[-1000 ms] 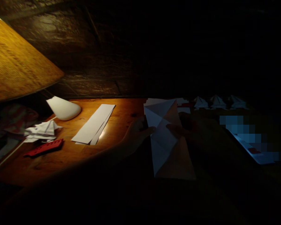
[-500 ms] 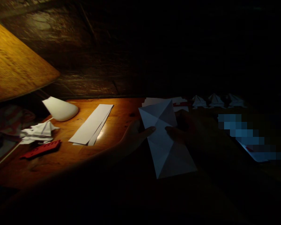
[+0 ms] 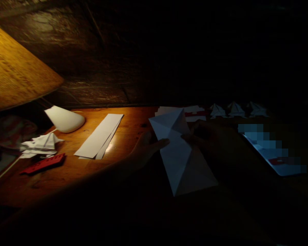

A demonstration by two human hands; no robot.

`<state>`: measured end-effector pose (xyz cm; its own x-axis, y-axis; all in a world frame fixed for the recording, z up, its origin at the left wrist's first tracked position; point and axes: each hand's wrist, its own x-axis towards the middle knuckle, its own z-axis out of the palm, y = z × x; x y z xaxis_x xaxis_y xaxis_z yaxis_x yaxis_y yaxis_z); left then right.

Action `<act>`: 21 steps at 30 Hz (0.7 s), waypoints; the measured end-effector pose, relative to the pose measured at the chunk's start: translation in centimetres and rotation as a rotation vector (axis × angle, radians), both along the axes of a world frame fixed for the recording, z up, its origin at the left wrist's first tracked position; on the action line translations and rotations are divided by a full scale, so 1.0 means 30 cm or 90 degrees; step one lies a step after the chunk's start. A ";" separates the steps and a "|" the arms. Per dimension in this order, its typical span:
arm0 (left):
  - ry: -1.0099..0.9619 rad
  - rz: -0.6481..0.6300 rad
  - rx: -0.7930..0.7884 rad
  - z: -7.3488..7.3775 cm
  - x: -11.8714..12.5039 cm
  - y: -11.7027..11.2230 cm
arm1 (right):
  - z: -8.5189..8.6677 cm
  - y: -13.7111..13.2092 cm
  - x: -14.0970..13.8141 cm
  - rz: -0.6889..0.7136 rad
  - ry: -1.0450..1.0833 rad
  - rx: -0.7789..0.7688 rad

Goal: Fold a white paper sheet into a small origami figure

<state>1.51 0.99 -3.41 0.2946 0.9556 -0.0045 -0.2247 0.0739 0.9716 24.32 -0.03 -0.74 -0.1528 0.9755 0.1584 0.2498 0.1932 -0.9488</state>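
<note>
A creased white sheet of paper (image 3: pixel 177 153), long and narrow with diagonal fold lines near both ends, is held up between my two hands. My left hand (image 3: pixel 149 147) grips its left edge, thumb lying on the front face and the other fingers hidden behind. On the opposite edge, my right hand (image 3: pixel 202 135) pinches the paper with the thumb in front; that hand is very dark. The sheet bends around its middle, and its lower end spreads towards me. Behind its top lie more white papers (image 3: pixel 166 110).
Cut paper strips (image 3: pixel 100 136) lie left of my hands, by a lamp base (image 3: pixel 65 119) under a yellow shade (image 3: pixel 17 71). A red object (image 3: pixel 43 164) and a folded paper piece (image 3: pixel 42 145) are farther left. Folded paper figures (image 3: pixel 236 110) stand back right, behind a lit phone-like screen (image 3: pixel 274 160).
The sheet's top has shifted slightly left and its right edge bends inward more. My right thumb and fingers have moved a little along that edge. Both hands keep their hold.
</note>
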 end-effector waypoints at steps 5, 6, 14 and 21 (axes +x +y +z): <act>-0.059 0.003 0.029 0.029 -0.004 0.010 | 0.003 0.025 0.020 -0.087 0.040 -0.046; -0.058 -0.004 0.036 0.034 -0.005 0.009 | -0.002 0.030 0.022 -0.095 0.054 -0.048; 0.051 -0.007 0.195 0.029 -0.007 -0.004 | -0.023 0.029 0.014 -0.125 0.109 -0.015; 0.126 0.034 0.287 0.005 -0.022 0.014 | -0.036 0.024 0.012 -0.110 0.143 0.009</act>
<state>0.87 1.39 -3.25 0.2803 0.8889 0.3624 -0.0254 -0.3706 0.9285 24.69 0.70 -1.82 0.0552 0.9815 0.1836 0.0645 0.1800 -0.9816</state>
